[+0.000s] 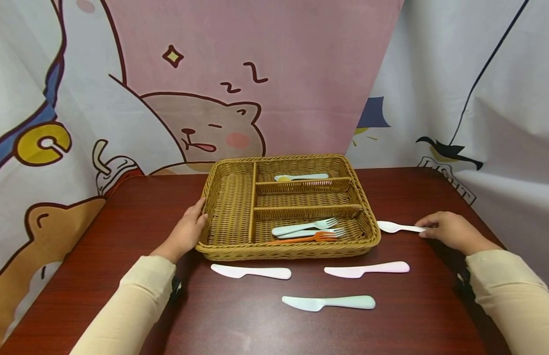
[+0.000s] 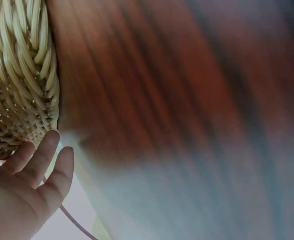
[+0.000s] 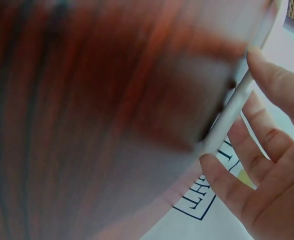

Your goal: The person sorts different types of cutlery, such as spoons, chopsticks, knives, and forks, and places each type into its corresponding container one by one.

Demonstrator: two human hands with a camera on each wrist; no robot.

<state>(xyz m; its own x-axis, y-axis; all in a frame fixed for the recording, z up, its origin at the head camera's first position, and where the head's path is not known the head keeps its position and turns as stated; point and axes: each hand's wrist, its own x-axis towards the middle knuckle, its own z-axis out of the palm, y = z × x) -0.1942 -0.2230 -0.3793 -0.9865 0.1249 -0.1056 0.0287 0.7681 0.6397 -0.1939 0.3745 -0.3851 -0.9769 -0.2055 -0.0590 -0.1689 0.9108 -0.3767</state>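
Note:
A brown wicker basket [image 1: 253, 202] with several compartments stands on the table. My left hand [image 1: 191, 229] rests against its left side, and in the left wrist view the relaxed fingers [image 2: 46, 150] lie at the outer weave. To the right of the basket, my right hand [image 1: 454, 230] pinches a white spoon [image 1: 391, 227] by the handle end, its bowl pointing at the basket's right wall. Pale green forks [image 1: 301, 227] and an orange fork [image 1: 316, 237] lie in the front compartment. The back compartment holds a pale spoon [image 1: 307, 176] with some yellow showing at its bowl.
In front of the basket lie a white knife [image 1: 261, 272], a pink knife [image 1: 372, 268] and a pale green knife [image 1: 332, 302] on the dark red wooden table [image 1: 238, 325]. A printed cloth [image 1: 301, 74] hangs behind the table and at both sides.

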